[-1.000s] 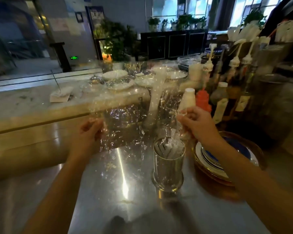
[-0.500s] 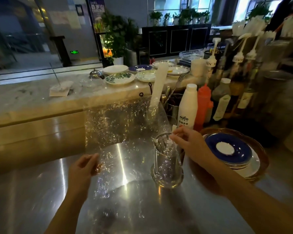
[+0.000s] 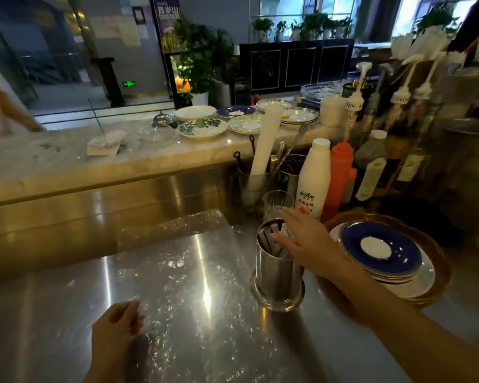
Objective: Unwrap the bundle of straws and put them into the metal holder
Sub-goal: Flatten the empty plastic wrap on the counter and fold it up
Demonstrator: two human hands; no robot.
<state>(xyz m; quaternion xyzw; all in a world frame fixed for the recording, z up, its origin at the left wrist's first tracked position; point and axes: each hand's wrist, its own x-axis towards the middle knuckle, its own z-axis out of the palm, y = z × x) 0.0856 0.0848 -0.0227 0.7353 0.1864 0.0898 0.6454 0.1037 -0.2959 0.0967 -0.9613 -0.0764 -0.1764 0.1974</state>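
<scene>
Right hand (image 3: 309,241) flat, fingers spread, palm over mouth of metal holder (image 3: 278,268), holding nothing; left hand (image 3: 116,335) pinches near corner of clear wrapper (image 3: 177,261). Straws (image 3: 274,240) inside holder, long axis near vertical, tops leaning slightly left, ends at rim level. Holder upright on steel worktop (image 3: 67,313), just left of stacked plates (image 3: 382,252). Wrapper spread flat-ish over worktop, left of holder, far edge lifted
</scene>
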